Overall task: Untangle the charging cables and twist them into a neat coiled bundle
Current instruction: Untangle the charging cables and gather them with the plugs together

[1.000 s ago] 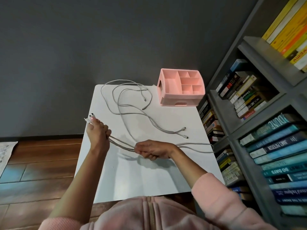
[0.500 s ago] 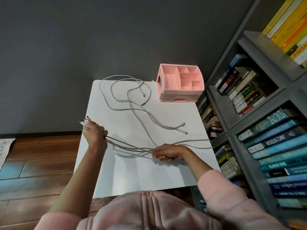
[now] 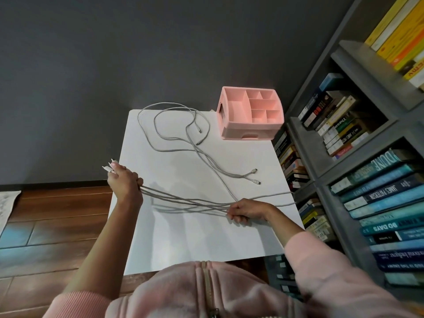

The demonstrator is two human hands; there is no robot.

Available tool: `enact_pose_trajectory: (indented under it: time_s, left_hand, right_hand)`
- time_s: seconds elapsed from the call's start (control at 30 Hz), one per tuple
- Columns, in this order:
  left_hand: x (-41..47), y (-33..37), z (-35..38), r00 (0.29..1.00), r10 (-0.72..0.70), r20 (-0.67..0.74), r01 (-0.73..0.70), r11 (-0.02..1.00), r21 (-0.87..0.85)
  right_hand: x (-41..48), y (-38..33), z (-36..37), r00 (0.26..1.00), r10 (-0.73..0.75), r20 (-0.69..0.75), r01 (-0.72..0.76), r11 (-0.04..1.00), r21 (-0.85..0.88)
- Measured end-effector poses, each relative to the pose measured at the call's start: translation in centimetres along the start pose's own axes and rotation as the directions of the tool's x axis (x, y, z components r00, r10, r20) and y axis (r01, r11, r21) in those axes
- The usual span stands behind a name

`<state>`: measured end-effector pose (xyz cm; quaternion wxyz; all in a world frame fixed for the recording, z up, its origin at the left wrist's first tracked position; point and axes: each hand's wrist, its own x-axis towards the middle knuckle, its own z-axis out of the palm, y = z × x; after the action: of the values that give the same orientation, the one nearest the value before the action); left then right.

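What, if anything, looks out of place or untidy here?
The cables: loops sprawl and cross at the far end of the table, and strands run off its right edge. The left hand and right hand grip a stretched bunch. Nothing looks spilled or damaged.

Desk: your white desk (image 3: 197, 239) fills the centre of the frame.
Cables: grey charging cables (image 3: 195, 146) loop loosely across its upper half.
Organizer: a pink organizer (image 3: 250, 131) sits in its upper right corner.
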<state>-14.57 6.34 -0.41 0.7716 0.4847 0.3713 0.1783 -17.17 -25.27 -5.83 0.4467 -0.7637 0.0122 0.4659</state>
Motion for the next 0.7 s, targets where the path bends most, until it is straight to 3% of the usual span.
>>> enact_pose_trajectory:
  time_s: [0.17,0.27,0.37,0.47,0.53,0.6,0.7]
  left_hand:
    - [0.0,0.0,0.1,0.998,0.048,0.049,-0.051,0.998,0.049]
    - [-0.4,-0.2,0.6,0.98,0.108,0.165,-0.133,0.98,0.148]
    - [-1.1,0.0,1.7,0.921,0.1,0.377,-0.214,0.938,0.272]
    - [-2.5,0.0,2.6,0.82,0.095,0.565,-0.35,0.863,0.363]
    - [-2.9,-0.7,2.9,0.761,0.021,0.648,-0.355,0.85,0.389]
    - [-2.7,-1.9,3.0,0.726,-0.07,0.684,-0.369,0.799,0.474]
    - [-2.8,-3.4,3.2,0.708,-0.141,0.692,-0.47,0.637,0.61]
  right_hand:
    - [0.9,1.2,0.3,0.988,0.018,-0.153,-0.013,0.999,0.031]
    - [1.6,1.1,0.5,0.955,-0.018,-0.295,-0.038,0.982,-0.184]
    - [2.7,0.5,1.6,0.929,-0.046,-0.368,-0.083,0.941,-0.327]
    - [3.4,-0.5,2.5,0.931,-0.049,-0.361,-0.053,0.962,-0.267]
    - [3.3,-1.5,2.6,0.941,-0.059,-0.333,-0.016,0.976,-0.218]
    - [3.0,-2.4,2.6,0.945,-0.069,-0.319,0.009,0.983,-0.186]
    - [2.1,-4.2,2.3,0.961,-0.081,-0.265,0.055,0.993,-0.101]
